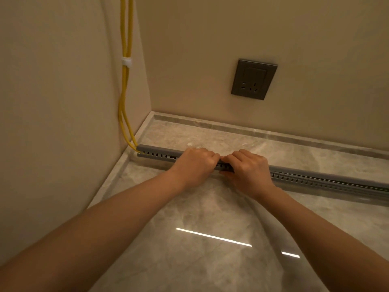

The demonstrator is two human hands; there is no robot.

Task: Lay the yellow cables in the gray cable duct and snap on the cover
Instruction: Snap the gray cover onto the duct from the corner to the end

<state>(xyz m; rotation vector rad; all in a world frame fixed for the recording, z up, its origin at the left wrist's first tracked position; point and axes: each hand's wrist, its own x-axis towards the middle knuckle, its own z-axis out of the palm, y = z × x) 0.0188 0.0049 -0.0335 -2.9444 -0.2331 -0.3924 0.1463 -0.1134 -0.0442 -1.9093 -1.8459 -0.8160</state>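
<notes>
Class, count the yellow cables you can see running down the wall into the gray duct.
2. Both yellow cables hang side by side down the left wall, held by a white clip, and enter the duct at its left end. More may lie hidden inside.

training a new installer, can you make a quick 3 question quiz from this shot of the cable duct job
1. True or false: both hands are on the gray cable duct.
2. Where do the yellow cables enter the duct? A) the end by the wall corner B) the middle C) the end at the right
3. What holds the cables together on the wall?

Key
1. True: left hand and right hand press side by side on it.
2. A
3. A white clip.
</notes>
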